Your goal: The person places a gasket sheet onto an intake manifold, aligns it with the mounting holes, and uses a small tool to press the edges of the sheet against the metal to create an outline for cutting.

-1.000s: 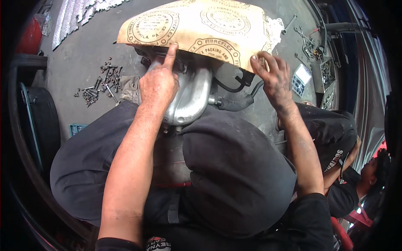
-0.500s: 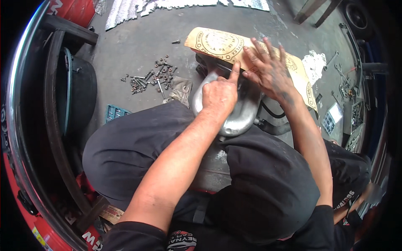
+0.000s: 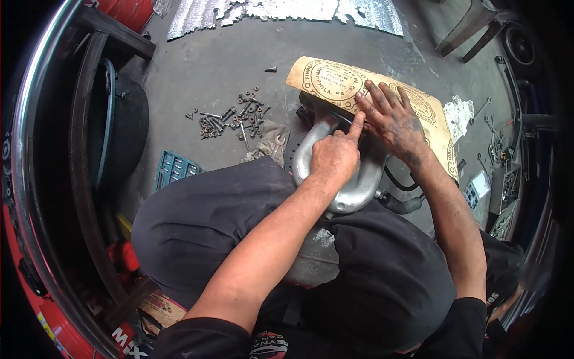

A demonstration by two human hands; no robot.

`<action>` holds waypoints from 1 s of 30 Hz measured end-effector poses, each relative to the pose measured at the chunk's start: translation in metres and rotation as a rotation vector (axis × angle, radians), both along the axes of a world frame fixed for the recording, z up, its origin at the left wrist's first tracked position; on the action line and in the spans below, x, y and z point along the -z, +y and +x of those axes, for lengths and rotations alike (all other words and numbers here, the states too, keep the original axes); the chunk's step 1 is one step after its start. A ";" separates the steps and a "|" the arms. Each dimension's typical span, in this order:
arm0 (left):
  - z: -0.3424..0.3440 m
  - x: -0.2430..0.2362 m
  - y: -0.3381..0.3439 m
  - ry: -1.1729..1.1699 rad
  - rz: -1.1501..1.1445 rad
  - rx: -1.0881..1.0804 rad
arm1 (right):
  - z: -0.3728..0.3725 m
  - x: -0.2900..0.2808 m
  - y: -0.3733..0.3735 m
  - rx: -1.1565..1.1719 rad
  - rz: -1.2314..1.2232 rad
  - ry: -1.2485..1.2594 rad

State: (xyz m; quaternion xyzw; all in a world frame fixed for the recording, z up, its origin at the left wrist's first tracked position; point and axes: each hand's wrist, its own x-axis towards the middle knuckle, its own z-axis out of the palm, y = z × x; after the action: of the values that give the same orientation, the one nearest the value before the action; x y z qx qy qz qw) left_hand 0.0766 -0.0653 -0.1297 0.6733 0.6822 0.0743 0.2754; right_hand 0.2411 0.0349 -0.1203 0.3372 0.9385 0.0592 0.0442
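A tan gasket paper sheet, printed with dark circular marks, lies over the far side of a silver cast-metal manifold with rounded tubes. My right hand rests flat on the sheet, fingers spread. Just left of it, my left hand is over the manifold. Its index finger is stretched out to the sheet's near edge and its other fingers are curled under; what they hold, if anything, is hidden. A black hose is at the manifold's right side, beside my knee.
Loose bolts and nuts are scattered left on the floor, near a grey rag and teal tool tray. Torn silver sheeting lies far ahead. Tools and a metal box sit right. A dark metal frame runs along the left.
The whole view has shifted, so everything appears a little lower and farther right. Both hands keep about the same place on the sheet and manifold.
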 end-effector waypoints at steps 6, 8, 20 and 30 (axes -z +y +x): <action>-0.016 -0.009 0.009 0.093 0.092 0.052 | -0.001 0.003 0.005 -0.045 -0.024 0.066; -0.017 -0.006 0.007 0.069 0.063 0.058 | 0.002 0.004 0.004 -0.044 -0.014 0.025; -0.147 0.027 0.107 -0.725 -0.022 -0.867 | -0.001 0.005 0.003 -0.022 0.009 -0.022; -0.145 0.022 0.113 -0.840 0.118 -0.913 | -0.011 -0.030 0.019 0.223 -0.725 0.341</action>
State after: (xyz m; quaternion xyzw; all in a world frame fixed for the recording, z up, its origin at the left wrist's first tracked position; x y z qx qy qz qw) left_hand -0.0688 0.0478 -0.1521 0.2413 0.7294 0.4804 0.4231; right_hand 0.2301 0.0539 -0.0902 0.4042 0.8501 -0.3373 0.0101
